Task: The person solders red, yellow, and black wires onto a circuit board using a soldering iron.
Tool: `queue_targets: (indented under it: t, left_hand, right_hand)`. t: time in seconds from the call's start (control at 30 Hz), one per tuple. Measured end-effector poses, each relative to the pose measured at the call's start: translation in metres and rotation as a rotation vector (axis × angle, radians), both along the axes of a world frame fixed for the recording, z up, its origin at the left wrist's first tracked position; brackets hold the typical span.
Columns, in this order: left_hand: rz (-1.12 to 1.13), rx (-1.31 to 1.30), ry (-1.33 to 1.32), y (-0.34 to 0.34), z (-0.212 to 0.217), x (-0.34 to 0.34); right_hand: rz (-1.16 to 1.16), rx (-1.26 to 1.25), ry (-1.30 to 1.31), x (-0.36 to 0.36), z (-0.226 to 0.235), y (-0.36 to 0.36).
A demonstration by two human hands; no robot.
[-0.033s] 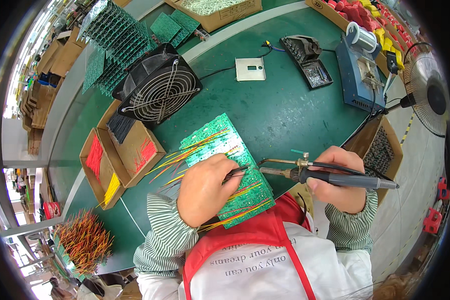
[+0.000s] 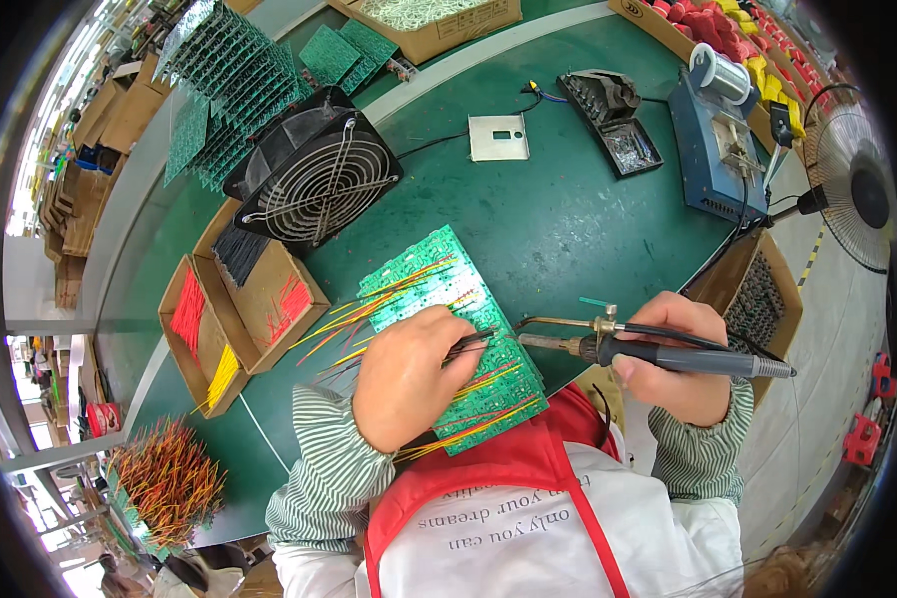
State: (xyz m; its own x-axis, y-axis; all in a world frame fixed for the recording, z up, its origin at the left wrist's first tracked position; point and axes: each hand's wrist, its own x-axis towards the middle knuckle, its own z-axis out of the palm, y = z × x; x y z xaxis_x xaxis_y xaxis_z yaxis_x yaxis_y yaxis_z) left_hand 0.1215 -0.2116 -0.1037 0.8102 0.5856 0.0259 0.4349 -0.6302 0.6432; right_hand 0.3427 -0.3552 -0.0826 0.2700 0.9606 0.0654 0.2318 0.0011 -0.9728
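A green circuit board panel (image 2: 431,261) lies at a slant near the table's front edge, with red, yellow and black wires (image 2: 488,419) standing out from it. Over its middle, my left hand (image 2: 409,374) is closed, pinching black wires (image 2: 468,342) between thumb and fingers. From the right, my right hand (image 2: 678,364) grips a soldering iron (image 2: 683,357) with a grey handle. A thin brass tube (image 2: 553,322) runs along the iron. Its tip reaches the board just right of my left fingers; whether it touches is too small to tell.
Left of the board, cardboard trays (image 2: 259,354) hold cut wires. Behind them stands a black fan (image 2: 319,179) beside stacked green boards (image 2: 234,90). A blue soldering station (image 2: 703,149) with a solder spool (image 2: 720,75) and a black box (image 2: 623,145) sit at the far right. Wired boards (image 2: 169,483) lie left.
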Motion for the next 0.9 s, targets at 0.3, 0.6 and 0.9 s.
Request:
queue_targets:
  t: [0.3,0.6,0.9]
  left_hand:
    - [0.139,0.178,0.140,0.003,0.026,-0.047]
    - [0.137,-0.046,0.006,-0.038,0.021,-0.073]
    - [0.154,-0.192,0.048,-0.034,0.010,-0.073]
  right_hand:
    - [0.055,0.029,-0.097,-0.003,0.003,-0.014]
    - [0.206,0.070,-0.045,-0.040,-0.004,-0.002]
    - [0.189,-0.012,-0.016,-0.052,-0.007,-0.001]
